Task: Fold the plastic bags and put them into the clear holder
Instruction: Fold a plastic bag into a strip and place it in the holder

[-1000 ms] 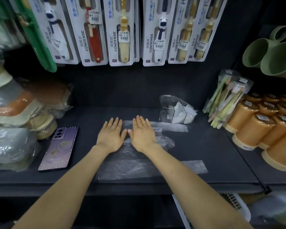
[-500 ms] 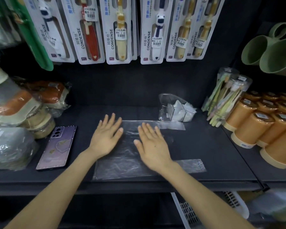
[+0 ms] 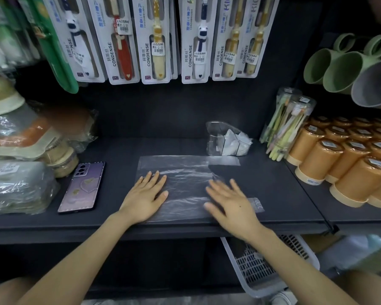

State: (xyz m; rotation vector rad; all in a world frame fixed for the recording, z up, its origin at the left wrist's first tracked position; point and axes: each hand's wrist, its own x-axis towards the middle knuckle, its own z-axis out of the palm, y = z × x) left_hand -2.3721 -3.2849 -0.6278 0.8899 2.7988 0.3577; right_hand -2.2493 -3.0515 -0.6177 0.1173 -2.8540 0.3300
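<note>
A clear plastic bag (image 3: 185,179) lies spread flat on the dark shelf (image 3: 119,148). My left hand (image 3: 145,195) rests palm down on the bag's left part, fingers straight. My right hand (image 3: 231,200), blurred, lies flat on the bag's right part near the shelf's front edge, fingers spread. Behind the bag, at the back right, stands the clear holder (image 3: 216,139) with folded white bags (image 3: 235,143) inside it.
A purple phone (image 3: 83,187) lies left of the bag. Wrapped goods (image 3: 15,188) crowd the left side. Orange cups (image 3: 343,157) and a tube of toothbrushes (image 3: 288,126) fill the right. Packaged toothbrushes (image 3: 156,40) hang above. A white basket (image 3: 264,265) sits below the shelf.
Both hands have slid apart and toward me across the bag, the left hand to the left and the right hand to the right. The bag now lies flatter.
</note>
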